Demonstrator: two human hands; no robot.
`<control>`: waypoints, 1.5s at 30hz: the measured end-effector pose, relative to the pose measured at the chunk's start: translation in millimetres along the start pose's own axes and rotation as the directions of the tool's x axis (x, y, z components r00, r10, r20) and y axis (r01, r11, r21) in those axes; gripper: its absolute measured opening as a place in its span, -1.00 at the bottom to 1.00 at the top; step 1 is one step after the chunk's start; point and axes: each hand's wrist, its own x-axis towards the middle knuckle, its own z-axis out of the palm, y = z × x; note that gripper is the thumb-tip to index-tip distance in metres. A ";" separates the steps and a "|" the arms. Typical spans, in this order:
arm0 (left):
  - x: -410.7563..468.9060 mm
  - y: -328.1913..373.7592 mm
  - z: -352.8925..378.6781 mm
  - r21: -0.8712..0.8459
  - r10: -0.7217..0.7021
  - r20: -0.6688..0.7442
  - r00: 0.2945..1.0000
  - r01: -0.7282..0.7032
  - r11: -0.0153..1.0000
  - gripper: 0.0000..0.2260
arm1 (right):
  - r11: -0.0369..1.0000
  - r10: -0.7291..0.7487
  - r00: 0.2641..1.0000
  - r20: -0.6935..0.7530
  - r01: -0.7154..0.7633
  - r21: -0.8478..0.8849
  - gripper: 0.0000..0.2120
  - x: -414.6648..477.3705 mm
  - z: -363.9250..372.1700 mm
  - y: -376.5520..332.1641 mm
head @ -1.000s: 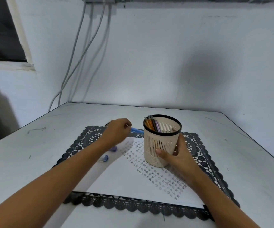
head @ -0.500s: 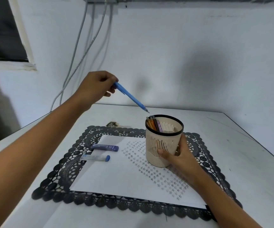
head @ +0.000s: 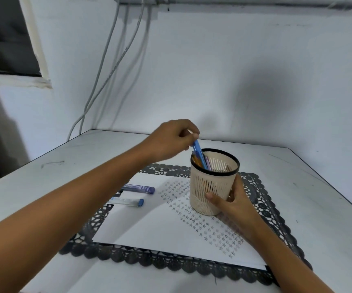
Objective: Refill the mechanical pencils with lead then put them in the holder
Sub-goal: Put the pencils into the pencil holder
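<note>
Nearest me the black lace mat [head: 171,261] carries a white sheet [head: 149,225]. On that sheet my right hand [head: 236,208] wraps the lower wall of the cream holder [head: 211,187], thumb on the front slats, fingers curled round the far side. Left of it, well apart from both hands, two lead cases lie side by side: the clear one with a blue cap [head: 126,201] nearer, the purple one [head: 138,188] just beyond.

Further back my left hand [head: 172,140] hangs just above and left of the holder's black rim, fingertips pinching the top end of the blue pencil [head: 199,154].

To do this well, I reckon the right hand should pin the holder flat so it cannot tip. The left should steer the point into free space, not against the other barrels, and let go only once it bottoms, so no drop jolts the fresh lead.

The pencil slants down to the right from my pinch. Its lower part is already inside the rim, beside the orange and purple pencils [head: 208,164] leaning on the left wall; its tip is hidden among them.

Beyond the table [head: 297,187], grey cables [head: 107,70] run down the wall
</note>
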 end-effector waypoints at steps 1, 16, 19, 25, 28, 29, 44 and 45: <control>-0.4 -0.5 4.3 -0.006 -0.010 0.011 1.000 0.010 1.000 -0.97 | 1.000 0.000 1.000 0.000 0.000 0.006 -0.10 -0.2 0.0 -0.4; -10.3 -28.4 10.7 -0.019 -0.009 -0.093 0.996 0.007 1.000 -0.87 | 1.000 -0.006 1.000 -0.004 0.006 -0.023 -0.12 -2.0 0.7 -2.3; -18.6 -59.7 -2.5 0.071 -0.127 0.004 0.992 0.126 0.989 -0.84 | 1.000 -0.012 1.000 -0.003 0.012 -0.019 -0.15 -2.1 -0.1 -2.8; -45.1 -115.0 -17.0 0.506 -0.386 0.384 0.839 0.159 0.848 -0.74 | 1.000 -0.001 1.000 0.005 0.001 0.028 -0.17 -2.5 2.0 -4.1; -51.5 -122.0 -14.9 0.507 -0.350 0.369 0.861 0.129 0.852 -0.77 | 1.000 -0.006 1.000 -0.002 0.006 0.013 -0.18 -3.1 2.2 -4.0; -51.7 -122.7 -14.2 0.514 -0.336 0.356 0.872 0.117 0.850 -0.77 | 1.000 -0.009 1.000 -0.003 0.009 0.005 -0.18 -3.4 2.4 -4.2; -24.8 -33.9 -19.7 -0.042 -0.042 -0.139 0.989 0.036 0.998 -0.94 | 1.000 -0.009 1.000 -0.008 0.009 -0.001 -0.19 -3.8 2.2 -3.4; -23.1 -21.0 -18.7 -0.085 -0.007 -0.185 0.983 -0.009 0.996 -0.92 | 1.000 -0.012 1.000 -0.008 0.012 -0.010 -0.18 -4.0 2.4 -4.0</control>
